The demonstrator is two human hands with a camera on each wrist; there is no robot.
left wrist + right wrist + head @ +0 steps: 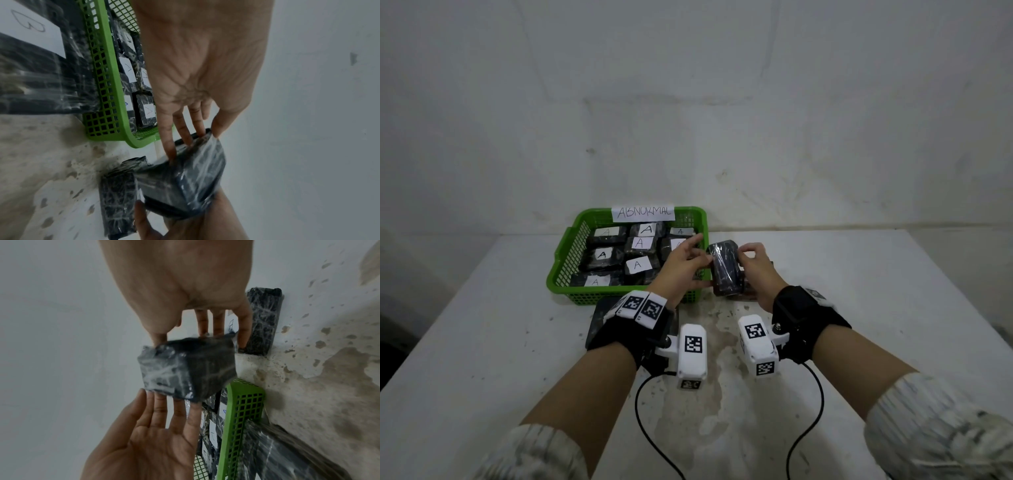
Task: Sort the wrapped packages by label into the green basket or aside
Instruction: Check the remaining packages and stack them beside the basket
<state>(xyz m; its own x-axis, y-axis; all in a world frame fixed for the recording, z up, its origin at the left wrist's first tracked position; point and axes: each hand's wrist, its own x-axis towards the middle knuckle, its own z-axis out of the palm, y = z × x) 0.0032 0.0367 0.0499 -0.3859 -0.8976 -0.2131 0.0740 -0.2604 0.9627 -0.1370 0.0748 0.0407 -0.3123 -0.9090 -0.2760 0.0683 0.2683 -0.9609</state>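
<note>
A dark plastic-wrapped package (726,270) (185,178) (185,369) is held up on end just right of the green basket (561,253); no label shows on it. My right hand (748,257) (174,288) pinches its right end between thumb and fingers. My left hand (698,263) (154,434) touches the opposite end with straight fingers (185,134). The basket, tagged ABNORMAL (643,212), holds several wrapped packages labelled A.
A flat wrapped package marked B (30,65) (599,318) lies by the basket's near side, under my left wrist. Another dark package (751,294) (117,194) (263,321) lies on the stained white table (859,308) below the held one. A wall stands close behind.
</note>
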